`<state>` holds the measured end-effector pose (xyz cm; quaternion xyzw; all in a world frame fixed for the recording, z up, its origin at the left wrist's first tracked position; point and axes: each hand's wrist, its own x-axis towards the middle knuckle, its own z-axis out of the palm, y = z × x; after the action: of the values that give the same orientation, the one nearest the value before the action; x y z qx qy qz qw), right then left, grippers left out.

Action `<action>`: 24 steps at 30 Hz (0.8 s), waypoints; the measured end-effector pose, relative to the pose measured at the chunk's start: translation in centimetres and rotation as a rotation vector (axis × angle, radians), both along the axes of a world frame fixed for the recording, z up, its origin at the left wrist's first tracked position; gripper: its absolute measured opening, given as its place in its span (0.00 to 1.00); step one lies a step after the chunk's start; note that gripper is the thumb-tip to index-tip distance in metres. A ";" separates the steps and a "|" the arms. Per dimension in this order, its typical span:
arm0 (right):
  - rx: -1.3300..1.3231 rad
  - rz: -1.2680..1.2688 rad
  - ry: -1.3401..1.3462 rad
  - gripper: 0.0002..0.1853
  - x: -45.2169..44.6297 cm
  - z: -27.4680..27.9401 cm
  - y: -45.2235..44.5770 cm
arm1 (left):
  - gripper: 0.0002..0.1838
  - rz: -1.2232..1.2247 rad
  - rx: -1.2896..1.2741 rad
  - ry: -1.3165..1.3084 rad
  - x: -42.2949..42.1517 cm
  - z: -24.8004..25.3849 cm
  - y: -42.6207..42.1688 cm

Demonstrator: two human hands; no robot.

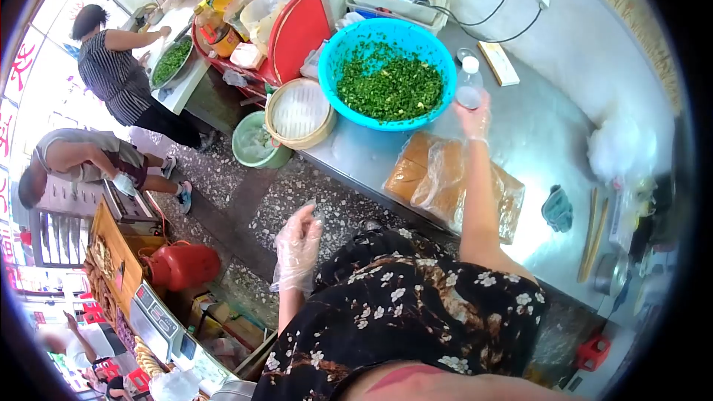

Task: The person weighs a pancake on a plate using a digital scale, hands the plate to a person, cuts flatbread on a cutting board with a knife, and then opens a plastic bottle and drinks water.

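Note:
My right hand (475, 116), in a clear plastic glove, is closed around the lower part of a clear bottle with a white cap (470, 67). It is beside the right rim of a bright blue basin (327, 82) that holds chopped greens (390, 85). Below that forearm lie brown blocks wrapped in clear plastic (431, 171) on the metal counter. My left hand (298, 243), gloved as well, hangs over the floor in front of my body. Its fingers are loosely bent and partly apart, with nothing visible in them.
A bamboo steamer (299, 113) sits at the counter's left edge, above a green bucket (256, 145). A teal cloth (557, 209) and wooden sticks (592, 234) lie to the right. Two people stand at the left, near a red gas cylinder (182, 266).

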<state>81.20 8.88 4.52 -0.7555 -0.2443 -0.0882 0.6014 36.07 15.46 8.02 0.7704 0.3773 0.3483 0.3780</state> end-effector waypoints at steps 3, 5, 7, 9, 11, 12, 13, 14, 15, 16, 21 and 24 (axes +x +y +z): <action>-0.142 -0.292 -0.154 0.29 4.2 -3.5 -1.3 | 0.16 -0.048 0.051 0.022 0.6 0.8 -0.3; -0.133 -0.352 -0.127 0.24 6.5 -5.2 -1.6 | 0.16 -0.096 0.094 0.050 0.8 1.5 -0.1; -0.519 -0.392 -0.112 0.13 7.6 -6.1 -2.2 | 0.16 -0.106 0.126 0.053 1.0 1.4 0.4; -0.635 -0.285 -0.157 0.10 8.8 -6.6 -3.1 | 0.16 -0.113 0.153 0.067 0.9 1.6 0.7; -0.903 -0.214 -0.239 0.08 10.4 -7.9 -3.9 | 0.15 -0.148 0.211 0.097 0.8 1.8 1.0; -1.050 -0.236 -0.290 0.09 11.8 -8.9 -3.8 | 0.15 -0.123 0.208 0.103 0.8 1.8 1.1; -1.150 -0.222 -0.290 0.09 12.3 -9.5 -3.6 | 0.14 -0.132 0.236 0.111 1.1 1.7 1.0; -1.146 -0.234 -0.269 0.10 12.1 -9.5 -3.7 | 0.14 -0.113 0.263 0.123 1.4 1.7 1.0; -1.112 -0.250 -0.252 0.11 11.7 -9.8 -3.6 | 0.13 -0.114 0.226 0.132 0.8 1.8 0.8; -1.031 -0.305 -0.225 0.11 11.3 -10.3 -3.8 | 0.12 -0.075 0.363 0.079 0.4 0.8 1.0; -0.246 -0.862 0.000 0.14 9.3 -8.6 -3.2 | 0.10 -0.021 0.277 0.190 -2.1 -0.4 2.2; 0.069 -0.725 -0.128 0.15 6.4 -3.7 4.2 | 0.10 -0.005 0.320 0.220 0.7 -1.9 5.7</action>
<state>87.57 13.03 0.79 -0.7651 0.0053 -0.3509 0.5398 36.74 21.16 6.13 0.8551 0.3541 0.3165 0.2080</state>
